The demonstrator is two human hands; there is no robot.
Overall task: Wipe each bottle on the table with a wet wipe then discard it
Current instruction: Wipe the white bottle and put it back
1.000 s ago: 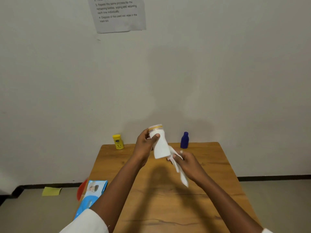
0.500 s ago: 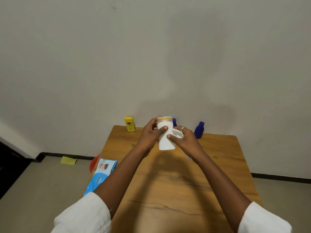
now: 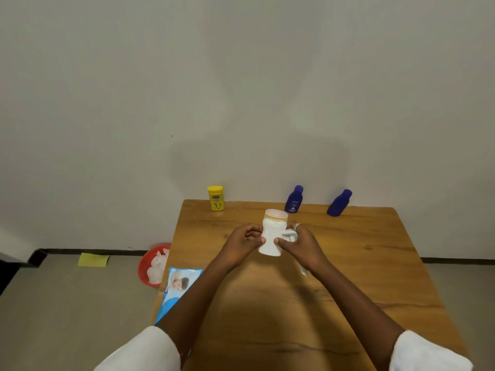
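My left hand [image 3: 245,243] grips a white bottle [image 3: 273,234] with a yellow ring under its cap, held above the middle of the wooden table [image 3: 361,263]. My right hand [image 3: 300,243] presses a white wet wipe [image 3: 290,234] against the bottle's right side, fingers curled round it; a tail of the wipe hangs below the wrist. A yellow bottle [image 3: 216,197] stands at the table's far left. Two dark blue bottles [image 3: 293,199] [image 3: 339,203] stand along the far edge, the right one leaning.
A blue pack of wet wipes [image 3: 176,287] lies on the table's left edge. A red bin [image 3: 146,266] holding used white wipes sits on the floor left of the table. A yellow note [image 3: 93,259] lies on the floor by the wall.
My right hand moved from below the bottle up against its side with the wipe. The bottle came upright. The view tilted down, so a second blue bottle and the bin show.
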